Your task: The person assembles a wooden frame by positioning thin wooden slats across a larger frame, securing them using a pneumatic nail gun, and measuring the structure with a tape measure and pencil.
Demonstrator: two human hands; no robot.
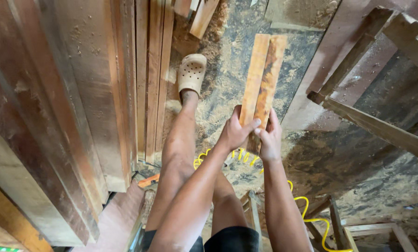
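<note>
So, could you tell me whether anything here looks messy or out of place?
Sawdust and shavings cover the floor around the clog, and a yellow coiled hose trails loose underfoot. The left hand and right hand grip two boards evenly.

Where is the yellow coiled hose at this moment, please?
In the head view, the yellow coiled hose lies on the sawdust-covered floor below both hands, running from beside the left forearm toward the lower right by a wooden frame.

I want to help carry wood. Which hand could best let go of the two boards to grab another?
Probably the right hand: it only grips the near end of the boards, while the left hand wraps further across both. Either could.
</note>
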